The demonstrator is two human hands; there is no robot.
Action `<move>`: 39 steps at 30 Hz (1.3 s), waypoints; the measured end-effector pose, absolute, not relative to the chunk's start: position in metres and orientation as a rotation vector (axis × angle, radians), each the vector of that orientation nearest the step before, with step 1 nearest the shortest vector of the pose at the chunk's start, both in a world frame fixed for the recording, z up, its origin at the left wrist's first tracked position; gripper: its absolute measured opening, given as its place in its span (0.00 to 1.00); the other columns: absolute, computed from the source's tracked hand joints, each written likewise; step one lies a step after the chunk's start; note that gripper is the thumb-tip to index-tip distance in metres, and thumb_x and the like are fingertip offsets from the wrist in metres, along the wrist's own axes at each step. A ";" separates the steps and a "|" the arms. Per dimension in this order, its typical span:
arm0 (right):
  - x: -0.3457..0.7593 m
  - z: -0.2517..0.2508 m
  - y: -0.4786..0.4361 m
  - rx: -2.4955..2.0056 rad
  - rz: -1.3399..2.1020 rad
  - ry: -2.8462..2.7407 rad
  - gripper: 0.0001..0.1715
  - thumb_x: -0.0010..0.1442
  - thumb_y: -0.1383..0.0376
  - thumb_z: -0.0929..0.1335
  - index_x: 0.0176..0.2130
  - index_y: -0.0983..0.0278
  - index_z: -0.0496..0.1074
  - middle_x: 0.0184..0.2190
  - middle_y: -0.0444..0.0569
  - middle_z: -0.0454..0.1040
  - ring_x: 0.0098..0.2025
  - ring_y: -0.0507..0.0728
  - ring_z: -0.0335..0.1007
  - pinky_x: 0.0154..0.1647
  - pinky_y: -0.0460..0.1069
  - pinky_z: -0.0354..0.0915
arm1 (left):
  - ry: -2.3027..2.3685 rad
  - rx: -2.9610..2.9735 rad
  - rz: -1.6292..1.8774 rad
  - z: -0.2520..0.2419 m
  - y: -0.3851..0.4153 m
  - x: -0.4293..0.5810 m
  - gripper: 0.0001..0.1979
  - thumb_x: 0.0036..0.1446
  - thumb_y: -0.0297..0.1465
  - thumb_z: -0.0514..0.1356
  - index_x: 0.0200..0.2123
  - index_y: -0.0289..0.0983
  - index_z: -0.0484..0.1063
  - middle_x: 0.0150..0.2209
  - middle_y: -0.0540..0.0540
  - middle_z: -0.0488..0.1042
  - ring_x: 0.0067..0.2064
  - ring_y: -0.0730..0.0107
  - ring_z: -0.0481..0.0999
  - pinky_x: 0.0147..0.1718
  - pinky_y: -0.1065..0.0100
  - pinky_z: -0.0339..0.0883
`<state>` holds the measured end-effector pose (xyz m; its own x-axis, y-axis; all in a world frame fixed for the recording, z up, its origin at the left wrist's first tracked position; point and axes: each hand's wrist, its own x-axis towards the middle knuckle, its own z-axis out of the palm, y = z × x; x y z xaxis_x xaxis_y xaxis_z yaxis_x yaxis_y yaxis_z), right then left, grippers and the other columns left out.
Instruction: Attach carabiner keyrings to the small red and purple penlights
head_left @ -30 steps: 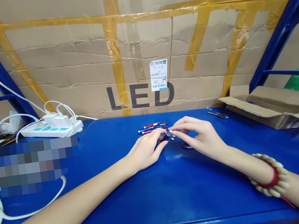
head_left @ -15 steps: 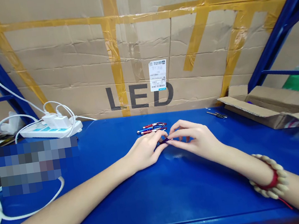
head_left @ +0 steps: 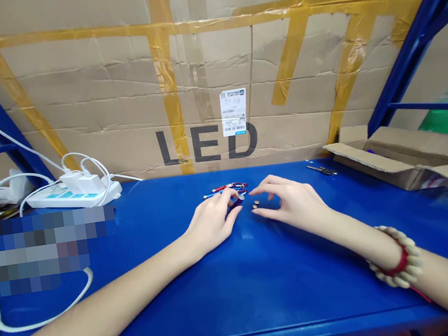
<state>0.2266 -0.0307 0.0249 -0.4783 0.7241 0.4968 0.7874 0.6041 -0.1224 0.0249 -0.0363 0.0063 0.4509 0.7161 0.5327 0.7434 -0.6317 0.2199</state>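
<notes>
My left hand (head_left: 210, 219) pinches a dark purple tube (head_left: 235, 203), its silvery round end towards my right hand (head_left: 295, 197), whose thumb and fingers stand apart, holding nothing. Two small discs (head_left: 256, 203) lie loose between those fingertips, apparently left to handle; what's finished I cannot tell. Red and blue pens (head_left: 221, 188) lie beyond my left hand.

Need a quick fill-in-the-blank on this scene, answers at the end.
1. The dark purple piece is held in the ____ hand.
2. Small discs show by the right hand; the tabletop is ____.
3. The beaded bracelet circles the ____ wrist.
4. Big black letters on the cardboard spell ____.

Missing words: left; blue; right; LED
</notes>
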 end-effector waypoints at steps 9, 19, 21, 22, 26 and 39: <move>0.235 0.010 -0.016 -1.187 -0.279 -2.483 0.14 0.59 0.59 0.64 0.43 0.57 0.75 0.42 0.52 0.71 0.43 0.59 0.66 0.42 0.56 0.64 | -1.308 -2.691 -0.968 0.006 -0.035 0.025 0.06 0.60 0.32 0.52 0.40 0.39 0.61 0.36 0.48 0.74 0.40 0.66 0.75 0.39 0.65 0.68; 0.232 0.012 -0.016 -1.130 -0.067 -2.472 0.08 0.56 0.61 0.68 0.33 0.58 0.77 0.42 0.51 0.71 0.43 0.59 0.67 0.44 0.56 0.63 | -1.114 -2.845 -0.915 0.009 -0.037 0.024 0.04 0.61 0.28 0.49 0.40 0.38 0.60 0.41 0.46 0.72 0.43 0.67 0.74 0.41 0.66 0.67; 0.231 0.012 -0.016 -1.128 0.001 -2.451 0.07 0.54 0.61 0.69 0.32 0.59 0.77 0.41 0.50 0.72 0.43 0.59 0.67 0.44 0.55 0.64 | -1.077 -2.850 -0.912 0.009 -0.037 0.024 0.04 0.61 0.27 0.48 0.40 0.38 0.60 0.42 0.46 0.72 0.43 0.67 0.73 0.41 0.67 0.67; 0.231 0.012 -0.016 -1.129 0.038 -2.438 0.06 0.53 0.61 0.69 0.32 0.59 0.77 0.40 0.50 0.72 0.42 0.58 0.67 0.44 0.55 0.64 | -1.066 -2.850 -0.910 0.008 -0.037 0.024 0.05 0.61 0.27 0.48 0.39 0.38 0.60 0.42 0.46 0.72 0.43 0.67 0.73 0.41 0.67 0.67; 0.229 0.011 -0.016 -1.107 0.165 -2.419 0.06 0.53 0.61 0.70 0.31 0.61 0.76 0.37 0.48 0.73 0.41 0.57 0.69 0.45 0.53 0.63 | -1.061 -2.849 -0.903 0.008 -0.037 0.024 0.05 0.61 0.27 0.48 0.39 0.38 0.60 0.42 0.46 0.72 0.44 0.67 0.73 0.41 0.67 0.66; 0.221 0.027 -0.031 -0.785 -0.088 -2.098 0.08 0.58 0.63 0.66 0.33 0.60 0.75 0.34 0.49 0.75 0.38 0.56 0.69 0.41 0.53 0.65 | -1.072 -2.835 -0.956 0.006 -0.035 0.023 0.07 0.61 0.32 0.51 0.42 0.39 0.61 0.41 0.46 0.73 0.43 0.67 0.74 0.41 0.66 0.68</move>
